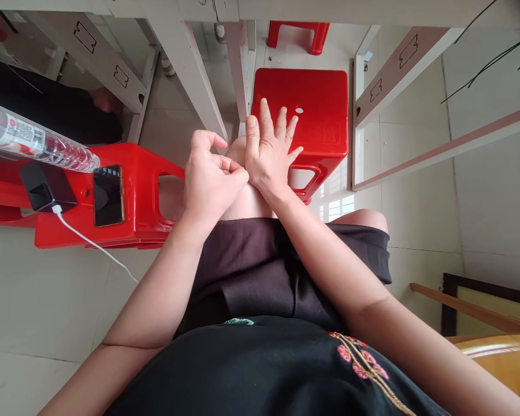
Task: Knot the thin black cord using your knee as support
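My left hand (213,182) is closed above my bare knee, its index finger curled and the thumb meeting another finger. That pinch sits right beside the thumb side of my right wrist; whether it touches the skin, or has something thin in it, I cannot make out. My right hand (269,147) is open, back up, with its fingers spread and nothing held. Beneath and beyond its fingertips stands a red plastic stool (303,86) with a small hole in its seat.
On red stools (134,208) at the left lie a phone (108,195), a dark charger block (47,186) with a white cable (95,245), and a clear plastic bottle (34,141). Pale table legs (190,69) stand ahead. Another person's dark-clothed leg (47,104) shows at the far left.
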{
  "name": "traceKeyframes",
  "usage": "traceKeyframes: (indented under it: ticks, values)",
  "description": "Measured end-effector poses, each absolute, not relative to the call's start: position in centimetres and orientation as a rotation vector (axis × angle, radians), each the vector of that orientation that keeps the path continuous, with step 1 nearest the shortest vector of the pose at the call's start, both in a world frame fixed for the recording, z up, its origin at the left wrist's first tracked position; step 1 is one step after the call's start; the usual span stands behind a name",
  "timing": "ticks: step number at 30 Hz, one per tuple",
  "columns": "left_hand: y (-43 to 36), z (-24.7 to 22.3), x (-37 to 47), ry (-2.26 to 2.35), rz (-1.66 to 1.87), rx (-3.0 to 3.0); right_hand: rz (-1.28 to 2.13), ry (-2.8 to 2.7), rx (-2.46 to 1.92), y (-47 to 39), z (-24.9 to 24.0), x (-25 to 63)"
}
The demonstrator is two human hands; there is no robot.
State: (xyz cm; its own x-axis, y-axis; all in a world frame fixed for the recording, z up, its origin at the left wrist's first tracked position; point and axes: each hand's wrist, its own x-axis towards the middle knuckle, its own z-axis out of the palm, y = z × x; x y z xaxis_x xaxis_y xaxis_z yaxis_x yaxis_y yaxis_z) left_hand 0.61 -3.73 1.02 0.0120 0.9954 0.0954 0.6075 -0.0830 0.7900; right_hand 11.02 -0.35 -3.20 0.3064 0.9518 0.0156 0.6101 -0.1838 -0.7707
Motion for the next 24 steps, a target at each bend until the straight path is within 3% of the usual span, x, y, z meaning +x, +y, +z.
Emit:
traceKeyframes:
  ticks: [14, 24]
  values:
    - [-2.5, 1.3, 0.8, 1.638, 0.905, 1.710, 0.586, -1.379, -1.805, 3.0, -6.6, 11.7]
    - [-2.2, 0.9, 0.5, 1.562, 0.925, 1.790, 0.743, -1.343, -1.970, 1.9, -2.9, 11.5]
